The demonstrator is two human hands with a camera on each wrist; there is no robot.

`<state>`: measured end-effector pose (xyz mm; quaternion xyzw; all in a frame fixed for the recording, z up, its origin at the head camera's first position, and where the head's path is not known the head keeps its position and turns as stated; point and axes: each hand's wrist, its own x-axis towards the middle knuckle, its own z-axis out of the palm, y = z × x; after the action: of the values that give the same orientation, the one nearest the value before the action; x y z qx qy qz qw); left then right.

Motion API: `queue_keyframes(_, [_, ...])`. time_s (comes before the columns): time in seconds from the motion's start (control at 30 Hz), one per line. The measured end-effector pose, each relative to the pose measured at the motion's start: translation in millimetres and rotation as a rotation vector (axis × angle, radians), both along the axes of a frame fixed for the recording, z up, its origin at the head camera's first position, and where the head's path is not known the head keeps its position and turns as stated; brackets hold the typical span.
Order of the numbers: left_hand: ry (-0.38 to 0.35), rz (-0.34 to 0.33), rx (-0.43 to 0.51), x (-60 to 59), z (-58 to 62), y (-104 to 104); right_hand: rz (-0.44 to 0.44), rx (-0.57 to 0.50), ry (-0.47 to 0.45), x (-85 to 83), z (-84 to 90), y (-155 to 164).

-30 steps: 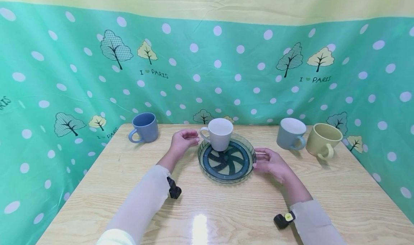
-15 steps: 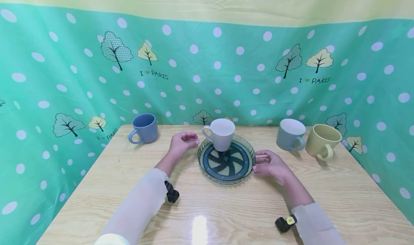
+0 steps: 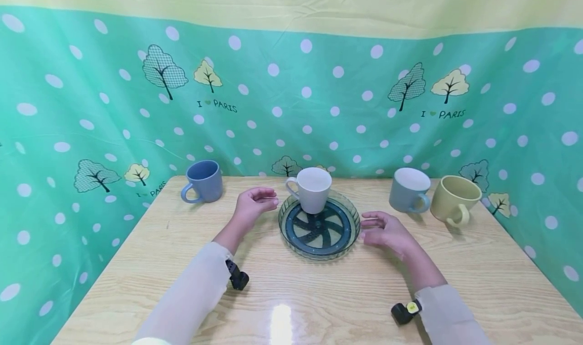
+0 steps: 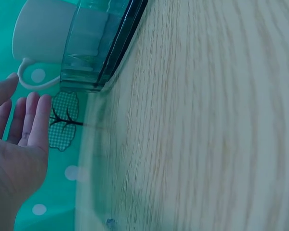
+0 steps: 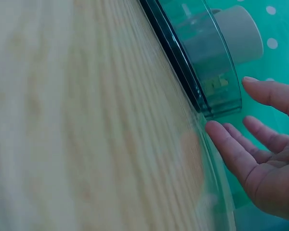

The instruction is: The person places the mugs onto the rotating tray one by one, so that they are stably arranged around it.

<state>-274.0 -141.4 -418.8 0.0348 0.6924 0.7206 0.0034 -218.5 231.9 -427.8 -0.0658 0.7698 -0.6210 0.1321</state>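
A white mug (image 3: 314, 193) stands upright inside a round clear tray (image 3: 320, 255) with a dark spoked base, its handle toward the left. My left hand (image 3: 253, 206) is just left of the mug's handle and the tray's rim, fingers relaxed and holding nothing. In the left wrist view a gap shows between those fingertips (image 4: 44, 103) and the tray. On the other side, my right hand (image 3: 385, 231) hovers by the tray's right wall with its fingers spread. The right wrist view shows the fingertips (image 5: 216, 129) close to the tray's edge, nothing in the hand.
A blue mug (image 3: 205, 182) stands at the back left of the wooden table (image 3: 319, 304). At the back right are a grey-blue mug (image 3: 405, 193) and a yellow mug (image 3: 451, 198), side by side. A green dotted curtain (image 3: 291, 82) hangs behind.
Both hands have drawn slightly outward, away from the tray. The white mug and the tray's spokes have shifted a little to the right, with the tray's outline in place.
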Motion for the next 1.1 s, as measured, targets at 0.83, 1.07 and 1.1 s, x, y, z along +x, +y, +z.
queue_keyframes(0.83, [0.043,0.054,0.136,33.0,16.9,-49.4,0.045,-0.031,0.027,-44.6,-4.7,0.6])
queue_keyframes(1.07, [0.072,0.079,0.127,39.8,17.2,-65.6,0.043,-0.035,0.022,-49.2,-3.7,-3.4])
queue_keyframes(1.1, [0.076,0.083,0.126,40.7,17.0,-68.0,0.046,-0.026,0.023,-49.6,-3.4,-3.9])
